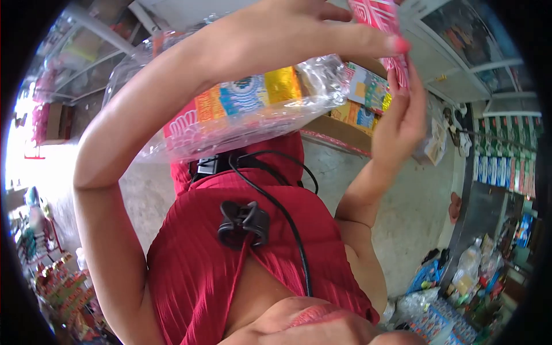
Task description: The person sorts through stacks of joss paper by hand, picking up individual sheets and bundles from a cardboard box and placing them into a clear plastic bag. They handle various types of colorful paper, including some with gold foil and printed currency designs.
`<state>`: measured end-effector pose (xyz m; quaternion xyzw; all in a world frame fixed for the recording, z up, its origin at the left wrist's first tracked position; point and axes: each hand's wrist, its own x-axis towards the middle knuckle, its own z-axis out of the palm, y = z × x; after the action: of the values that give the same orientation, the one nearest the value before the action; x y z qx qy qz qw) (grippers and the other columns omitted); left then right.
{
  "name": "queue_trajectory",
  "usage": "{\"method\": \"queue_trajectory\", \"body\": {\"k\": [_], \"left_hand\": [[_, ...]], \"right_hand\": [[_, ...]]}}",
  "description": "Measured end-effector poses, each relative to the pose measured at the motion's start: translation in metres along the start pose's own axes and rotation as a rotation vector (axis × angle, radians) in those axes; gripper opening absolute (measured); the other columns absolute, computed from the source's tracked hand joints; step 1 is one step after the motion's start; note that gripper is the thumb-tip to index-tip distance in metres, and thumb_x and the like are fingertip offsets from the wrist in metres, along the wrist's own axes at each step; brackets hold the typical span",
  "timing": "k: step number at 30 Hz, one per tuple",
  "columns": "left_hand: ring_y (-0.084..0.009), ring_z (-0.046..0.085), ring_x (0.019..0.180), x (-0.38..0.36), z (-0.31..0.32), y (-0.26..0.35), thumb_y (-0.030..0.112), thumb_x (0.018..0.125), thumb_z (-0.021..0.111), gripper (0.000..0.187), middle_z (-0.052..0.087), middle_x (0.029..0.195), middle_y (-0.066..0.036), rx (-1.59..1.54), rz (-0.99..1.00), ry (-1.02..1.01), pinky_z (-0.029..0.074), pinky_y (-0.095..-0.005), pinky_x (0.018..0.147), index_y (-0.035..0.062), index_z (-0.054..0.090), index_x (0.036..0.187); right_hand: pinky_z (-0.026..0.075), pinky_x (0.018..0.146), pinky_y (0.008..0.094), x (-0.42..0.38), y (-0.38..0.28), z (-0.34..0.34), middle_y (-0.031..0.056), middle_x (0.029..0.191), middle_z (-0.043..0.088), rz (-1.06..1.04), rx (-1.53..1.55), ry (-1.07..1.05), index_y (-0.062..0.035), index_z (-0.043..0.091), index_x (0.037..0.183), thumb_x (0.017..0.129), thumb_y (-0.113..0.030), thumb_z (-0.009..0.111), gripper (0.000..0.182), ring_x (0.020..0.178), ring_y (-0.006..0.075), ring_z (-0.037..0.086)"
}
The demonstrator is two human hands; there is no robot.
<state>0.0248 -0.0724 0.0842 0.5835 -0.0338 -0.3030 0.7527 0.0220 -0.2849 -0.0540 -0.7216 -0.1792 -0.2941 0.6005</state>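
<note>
Both my hands are raised at the upper right around a pink-and-white packet (pixel 376 20), whose top is cut off by the frame's edge. My left hand (pixel 328 35) reaches across from the left, its thumb pressed on the packet and its fingers partly out of view. My right hand (pixel 404 118) pinches the packet's narrow lower end between its fingers. Below my left forearm, a clear plastic bag (pixel 253 118) lies against my lap, holding pink, orange, blue and yellow packets (pixel 244 95). My forearm hides part of it.
An open cardboard box (pixel 339 127) with colourful packets stands beyond the bag. Glass-fronted cabinets (pixel 443 63) rise at the upper right, and shelves of small boxes (pixel 506 155) line the right. Bagged goods (pixel 440 322) lie at the lower right. A black cable (pixel 290 218) hangs across my chest.
</note>
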Motion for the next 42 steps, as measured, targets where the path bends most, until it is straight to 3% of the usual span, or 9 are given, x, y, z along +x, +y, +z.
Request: {"method": "queue_trajectory", "body": {"k": [1,8,14,16,18,24,27,31,42], "left_hand": [[-0.0188,0.059,0.102,-0.008,0.008,-0.014,0.018,0.095,0.056,0.044,0.062,0.109,-0.014,0.418,0.399,0.071,0.048,-0.0309,0.09,-0.0033,0.04,0.13],[-0.0116,0.06,0.091,-0.023,-0.057,-0.025,0.005,0.094,0.052,0.027,0.063,0.1,-0.007,0.523,0.785,0.261,0.051,-0.0247,0.079,-0.0015,0.048,0.12],[-0.0152,0.064,0.094,-0.109,-0.1,-0.031,0.002,0.094,0.052,0.035,0.065,0.109,-0.01,0.862,1.035,0.719,0.055,-0.0261,0.08,0.0002,0.049,0.129],[-0.0215,0.058,0.111,-0.154,-0.138,-0.034,0.011,0.093,0.058,0.05,0.056,0.126,-0.017,0.959,0.977,0.778,0.049,-0.0324,0.094,-0.0029,0.038,0.137],[-0.0268,0.05,0.124,-0.199,-0.166,-0.028,0.014,0.094,0.053,0.047,0.049,0.135,-0.02,1.451,0.644,1.302,0.04,-0.0365,0.103,-0.0057,0.043,0.135],[-0.0254,0.054,0.119,-0.253,-0.167,-0.067,-0.006,0.09,0.053,0.042,0.058,0.128,-0.016,1.279,0.824,0.806,0.042,-0.0367,0.1,0.0025,0.052,0.131],[-0.0272,0.055,0.118,-0.251,-0.158,-0.075,-0.006,0.089,0.049,0.038,0.058,0.126,-0.018,0.946,0.607,0.443,0.043,-0.0361,0.099,-0.0007,0.054,0.126],[-0.0194,0.058,0.111,-0.216,-0.127,-0.081,-0.008,0.088,0.046,0.038,0.062,0.12,-0.015,0.967,0.446,0.521,0.045,-0.0306,0.096,-0.0027,0.056,0.124],[-0.0102,0.058,0.101,-0.128,-0.164,-0.144,0.003,0.092,0.051,0.048,0.059,0.118,-0.007,0.234,0.053,0.586,0.05,-0.0256,0.083,0.0016,0.038,0.138]], "right_hand": [[0.047,0.099,0.0383,-0.003,-0.01,0.016,0.0204,0.126,0.055,-0.213,-0.196,-0.044,0.0097,0.049,0.125,0.09,0.006,0.038,0.037,0.115,0.0289,0.057],[0.047,0.097,0.0394,-0.011,-0.031,0.069,0.0237,0.127,0.055,-0.697,-0.239,-0.353,0.0058,0.059,0.118,0.085,0.004,0.057,0.033,0.116,0.0367,0.056],[0.051,0.084,0.0336,-0.017,-0.028,0.042,0.0185,0.119,0.06,-0.359,-0.273,-0.185,0.002,0.06,0.115,0.085,-0.012,0.066,0.034,0.101,0.0296,0.063],[0.05,0.085,0.0323,-0.016,-0.021,0.037,0.0187,0.119,0.06,-0.14,-0.301,-0.104,0.0025,0.058,0.118,0.087,-0.017,0.066,0.037,0.102,0.0282,0.062],[0.047,0.089,0.0326,-0.009,-0.008,0.037,0.0199,0.123,0.057,0.16,-0.181,-0.15,0.0027,0.049,0.127,0.092,-0.025,0.063,0.048,0.111,0.0271,0.057],[0.045,0.091,0.031,-0.013,0.021,0.045,0.0222,0.124,0.054,0.42,0.088,-0.377,0.0002,0.042,0.133,0.094,-0.025,0.06,0.05,0.114,0.0221,0.053],[0.045,0.087,0.0288,-0.011,0.019,0.049,0.0188,0.118,0.058,0.478,0.108,-0.384,-0.0011,0.043,0.133,0.095,-0.018,0.056,0.044,0.104,0.0171,0.056],[0.045,0.075,0.0242,-0.008,0.008,0.045,0.0096,0.105,0.064,0.445,0.081,-0.404,-0.0034,0.046,0.131,0.095,-0.007,0.049,0.037,0.081,0.0095,0.054],[0.041,0.064,0.0192,-0.011,0.012,0.029,0.0041,0.099,0.061,0.23,0.036,-0.376,-0.0006,0.066,0.106,0.094,0.004,0.043,0.025,0.074,0.0058,0.051]]}}
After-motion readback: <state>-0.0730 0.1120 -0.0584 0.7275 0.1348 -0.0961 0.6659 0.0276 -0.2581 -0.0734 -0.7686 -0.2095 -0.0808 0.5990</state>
